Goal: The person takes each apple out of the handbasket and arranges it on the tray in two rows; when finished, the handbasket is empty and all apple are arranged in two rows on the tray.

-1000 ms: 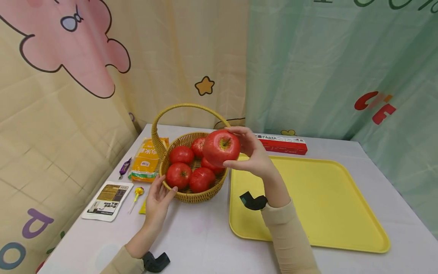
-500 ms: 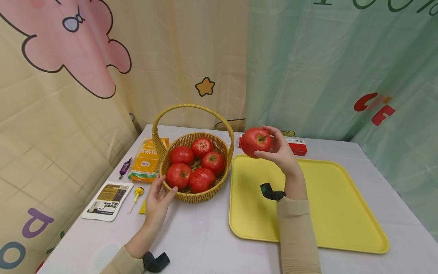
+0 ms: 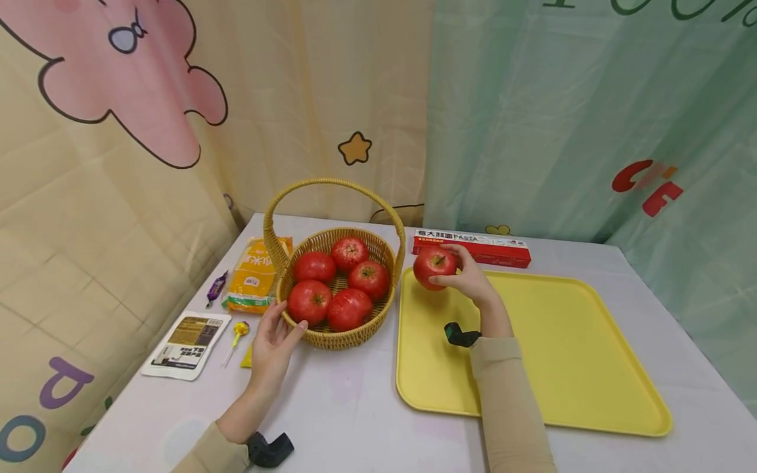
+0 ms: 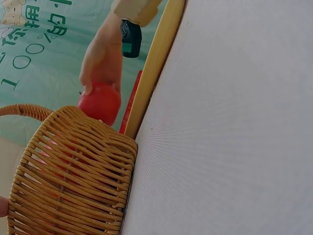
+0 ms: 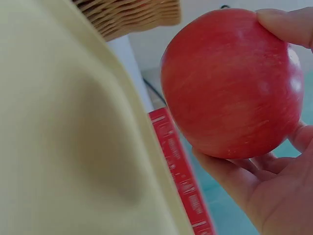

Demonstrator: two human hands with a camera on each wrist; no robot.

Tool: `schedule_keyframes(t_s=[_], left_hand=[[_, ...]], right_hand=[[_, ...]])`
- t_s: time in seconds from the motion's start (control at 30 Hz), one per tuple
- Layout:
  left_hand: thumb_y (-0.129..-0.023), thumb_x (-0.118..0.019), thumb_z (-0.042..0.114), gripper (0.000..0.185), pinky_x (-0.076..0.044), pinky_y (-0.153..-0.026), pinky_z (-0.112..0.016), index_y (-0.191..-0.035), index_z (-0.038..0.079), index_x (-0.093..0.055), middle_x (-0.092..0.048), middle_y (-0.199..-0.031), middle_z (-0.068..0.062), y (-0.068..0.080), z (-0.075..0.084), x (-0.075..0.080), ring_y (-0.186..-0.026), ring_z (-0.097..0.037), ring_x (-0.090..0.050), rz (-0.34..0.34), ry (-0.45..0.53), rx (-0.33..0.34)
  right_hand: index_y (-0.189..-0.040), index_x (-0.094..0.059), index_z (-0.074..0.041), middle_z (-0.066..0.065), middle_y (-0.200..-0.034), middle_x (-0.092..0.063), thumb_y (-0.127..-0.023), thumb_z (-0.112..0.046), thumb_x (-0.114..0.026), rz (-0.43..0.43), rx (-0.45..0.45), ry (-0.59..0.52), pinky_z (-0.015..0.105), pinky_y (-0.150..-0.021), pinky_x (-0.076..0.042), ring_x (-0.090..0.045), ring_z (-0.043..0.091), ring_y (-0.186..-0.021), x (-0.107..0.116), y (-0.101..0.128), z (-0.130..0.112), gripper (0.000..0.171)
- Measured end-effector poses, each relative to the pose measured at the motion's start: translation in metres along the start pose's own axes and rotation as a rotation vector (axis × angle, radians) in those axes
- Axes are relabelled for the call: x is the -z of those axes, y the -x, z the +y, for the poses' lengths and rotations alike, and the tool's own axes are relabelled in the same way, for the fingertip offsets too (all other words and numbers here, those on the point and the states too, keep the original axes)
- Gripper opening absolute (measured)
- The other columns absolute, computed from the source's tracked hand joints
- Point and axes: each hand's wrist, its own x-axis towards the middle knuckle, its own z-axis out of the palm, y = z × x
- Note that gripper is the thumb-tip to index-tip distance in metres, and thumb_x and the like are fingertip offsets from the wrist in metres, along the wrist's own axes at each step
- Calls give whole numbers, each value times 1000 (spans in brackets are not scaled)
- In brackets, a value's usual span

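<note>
My right hand (image 3: 470, 279) grips a red apple (image 3: 432, 266), its stem showing in the head view, over the far left corner of the yellow tray (image 3: 568, 355). In the right wrist view the thumb lies along one side of the apple (image 5: 230, 83) and the fingers support the other; a shadow falls on the tray (image 5: 63, 147) below. My left hand (image 3: 273, 341) holds the near left rim of a woven basket (image 3: 340, 340), thumb over the edge. Several red apples (image 3: 349, 310) lie inside. The left wrist view shows the basket's wall (image 4: 73, 171) and one fingertip.
Behind the tray lies a red pasta box (image 3: 497, 253). Left of the basket are an orange bag (image 3: 251, 276), a purple-wrapped candy (image 3: 217, 289), a white pouch (image 3: 186, 347) and a lollipop (image 3: 239, 332). The basket's tall handle (image 3: 322, 181) arches above it.
My right hand has carried the apple from above the basket rightward, then down and slightly back left over the tray's corner. My left hand stays at the basket's rim.
</note>
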Motion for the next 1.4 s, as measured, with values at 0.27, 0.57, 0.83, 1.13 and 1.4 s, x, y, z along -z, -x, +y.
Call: schedule_keyframes(t_s=[0.27,0.57,0.83,1.13,1.4], left_hand=[[-90,-63,8,59,-29,-108,-26,-142,3,-34,-10,-156,-1,-1,1,-1,-139,-15,-21,8,-4,13],[-90,-63,8,59,-28,-109,-27,-142,3,-35,-11,-156,0,-1,2,0,-139,-15,-21,26,-7,17],[-90,-63,11,60,-29,-109,-27,-142,3,-34,-11,-156,-1,-1,2,0,-139,-17,-21,14,-25,4],[-90,-63,8,58,-29,-108,-27,-141,2,-35,-11,-155,-2,-1,1,-1,-139,-16,-23,14,-18,-6],[-90,-62,7,57,-29,-109,-27,-141,3,-35,-11,-156,-2,-1,3,-1,-139,-16,-22,8,-23,3]], right_hand=[[-140,-30,-10,19,-140,-35,-77,-12,-74,-3,-72,19,54,-105,-35,-32,36,-128,1,-4,22,76],[-139,-32,-12,19,-139,-34,-77,-10,-73,12,-101,-7,53,-104,-37,-31,37,-128,6,-6,29,74],[-146,-27,-15,20,-146,-26,-79,-8,-71,11,-168,-56,55,-106,-32,-25,39,-131,18,0,25,81],[-148,-21,-14,18,-150,-22,-79,-21,-75,94,-154,57,57,-107,-29,-20,38,-136,23,7,9,89],[-139,-38,-16,6,-143,-41,-82,-32,-73,491,-85,-135,41,-105,-39,-38,24,-130,16,16,-27,69]])
